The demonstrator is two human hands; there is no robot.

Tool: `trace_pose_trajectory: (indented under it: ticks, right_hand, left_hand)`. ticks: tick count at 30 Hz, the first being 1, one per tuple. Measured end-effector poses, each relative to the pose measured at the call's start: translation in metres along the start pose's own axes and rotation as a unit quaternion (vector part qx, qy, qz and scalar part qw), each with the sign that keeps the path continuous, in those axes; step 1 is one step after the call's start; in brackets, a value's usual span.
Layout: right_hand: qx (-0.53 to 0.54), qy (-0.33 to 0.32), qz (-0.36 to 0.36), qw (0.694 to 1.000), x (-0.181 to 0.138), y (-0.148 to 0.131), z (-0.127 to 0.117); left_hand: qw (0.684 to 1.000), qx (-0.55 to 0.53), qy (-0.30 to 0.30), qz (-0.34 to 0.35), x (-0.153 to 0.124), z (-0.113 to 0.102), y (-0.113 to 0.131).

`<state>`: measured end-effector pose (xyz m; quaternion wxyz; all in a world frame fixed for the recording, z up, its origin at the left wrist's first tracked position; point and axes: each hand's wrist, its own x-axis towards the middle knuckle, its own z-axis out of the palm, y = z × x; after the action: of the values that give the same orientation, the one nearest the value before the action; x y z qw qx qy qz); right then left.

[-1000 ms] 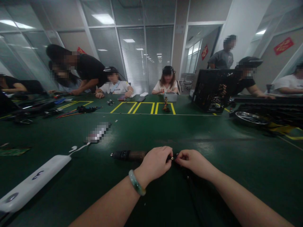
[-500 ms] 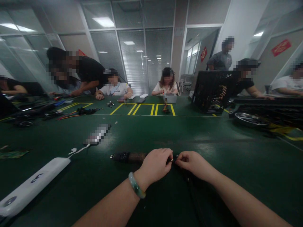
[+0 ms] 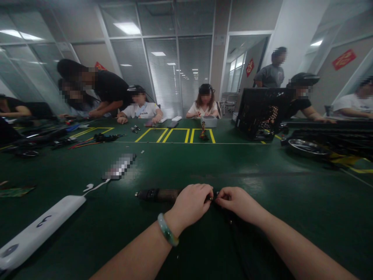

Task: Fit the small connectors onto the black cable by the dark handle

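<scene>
A dark electric screwdriver (image 3: 163, 195) lies on the green table, its black collar and metal tip pointing left. My left hand (image 3: 194, 200), with a jade bangle on its wrist, is closed over the tool's rear end. Close beside it my right hand (image 3: 237, 200) pinches thumb against fingers at the same end, where a dark cable (image 3: 231, 222) seems to begin. A tiny metal glint shows between the fingertips of both hands. The joint itself is mostly hidden by my fingers. The cable runs toward the table's near side and fades into shadow.
A white power strip (image 3: 43, 229) lies at left, with a white cord to a blurred phone-like device (image 3: 121, 166). A green circuit board (image 3: 17, 191) is at far left. A black computer case (image 3: 262, 112) and a round metal-rimmed part (image 3: 309, 148) stand right. Several people sit opposite.
Both hands stay at the screwdriver's rear end with almost no movement. The view has shifted very slightly.
</scene>
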<state>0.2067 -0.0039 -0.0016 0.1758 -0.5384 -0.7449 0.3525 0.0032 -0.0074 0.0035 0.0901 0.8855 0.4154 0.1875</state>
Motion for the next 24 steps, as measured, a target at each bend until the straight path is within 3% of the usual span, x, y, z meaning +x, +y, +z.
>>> trace_pose_trajectory:
  ticks: [11, 24]
  right_hand:
    - [0.007, -0.002, 0.006, 1.000, 0.0006, 0.0003, 0.0008]
    - [0.024, -0.004, 0.004, 1.000, -0.0001, 0.0003, 0.0016]
  left_hand:
    - [1.000, -0.010, -0.004, -0.030, -0.0004, 0.0005, -0.0009]
    - [1.000, 0.007, -0.003, -0.004, 0.0016, -0.0004, -0.0002]
